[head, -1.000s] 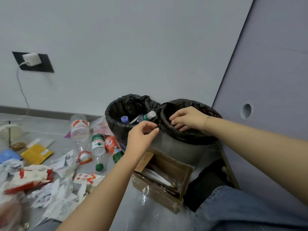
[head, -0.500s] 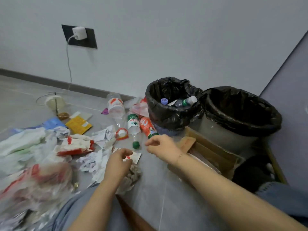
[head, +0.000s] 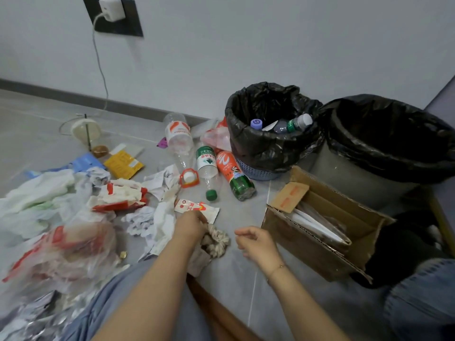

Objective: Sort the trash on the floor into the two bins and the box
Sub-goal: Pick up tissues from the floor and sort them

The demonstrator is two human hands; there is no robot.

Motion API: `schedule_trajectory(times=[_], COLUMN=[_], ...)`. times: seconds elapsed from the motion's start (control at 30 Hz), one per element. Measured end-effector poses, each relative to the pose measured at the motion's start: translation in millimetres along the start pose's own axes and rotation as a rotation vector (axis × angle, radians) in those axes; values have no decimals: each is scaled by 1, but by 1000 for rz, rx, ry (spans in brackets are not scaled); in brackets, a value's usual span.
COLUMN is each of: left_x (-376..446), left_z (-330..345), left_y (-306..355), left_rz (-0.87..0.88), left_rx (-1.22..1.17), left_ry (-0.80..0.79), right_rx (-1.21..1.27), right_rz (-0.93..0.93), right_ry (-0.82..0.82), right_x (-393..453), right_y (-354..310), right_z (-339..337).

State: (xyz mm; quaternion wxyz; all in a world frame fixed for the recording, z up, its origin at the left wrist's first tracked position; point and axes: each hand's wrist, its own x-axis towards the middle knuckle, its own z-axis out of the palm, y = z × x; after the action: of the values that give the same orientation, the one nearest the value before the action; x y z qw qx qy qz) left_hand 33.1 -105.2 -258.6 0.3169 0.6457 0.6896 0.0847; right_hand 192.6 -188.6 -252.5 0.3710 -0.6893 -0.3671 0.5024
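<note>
Sorting is under way but far from finished. The smaller bin, at about 1 o'clock from the hands, already holds at least two bottles, one with a purple cap and one with a white cap. The larger bin, touching it at 2 o'clock, shows only its black liner; its contents, if any, cannot be seen. The cardboard box, at 3 o'clock just in front of both bins, holds some flat white and clear pieces.

Most of the trash remains on the floor:
- a clear bottle with an orange label, a green-capped bottle and a green bottle with an orange label, lying side by side at 12 o'clock, just beside the smaller bin;
- a white and red sachet, directly ahead of the left hand;
- crumpled paper, a red and white wrapper, a yellow packet and plastic bags, spread from 9 to 11 o'clock.

The left hand is curled down onto a crumpled beige wad and grips its upper edge (the fingertips themselves are hidden). The right hand hangs just beside the wad at 3 o'clock, fingers loosely bent, holding nothing.

Judgement: an early stage, with the bulk of the items still to place.
</note>
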Motion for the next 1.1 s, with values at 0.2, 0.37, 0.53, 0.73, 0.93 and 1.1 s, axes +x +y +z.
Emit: schedule_trajectory(times=[0.2,0.37,0.53,0.73,0.93,1.1], left_x=[-9,-20,-31,-26,-26,-37], left_z=[-1,-4,-20,-35,-40,-40], left_y=[15,24,29,20,16,22], left_rz=[105,142,135,120,89,93], left_rx=[-262,-607,-957,-1043,-1133,-1233], left_ry=[-31,-83,-133,-24,9,-55], right_rx=[-80,-516,-711,-438,-92,244], right_rz=[1,-85,-136,-263,-460,-157], right_ry=[19,33,60,300,334,296], right_x=[6,1,-4,-16,-11,-6], right_y=[15,28,40,30,8,-9], right_z=[-2,2,1,-3,-6,-6])
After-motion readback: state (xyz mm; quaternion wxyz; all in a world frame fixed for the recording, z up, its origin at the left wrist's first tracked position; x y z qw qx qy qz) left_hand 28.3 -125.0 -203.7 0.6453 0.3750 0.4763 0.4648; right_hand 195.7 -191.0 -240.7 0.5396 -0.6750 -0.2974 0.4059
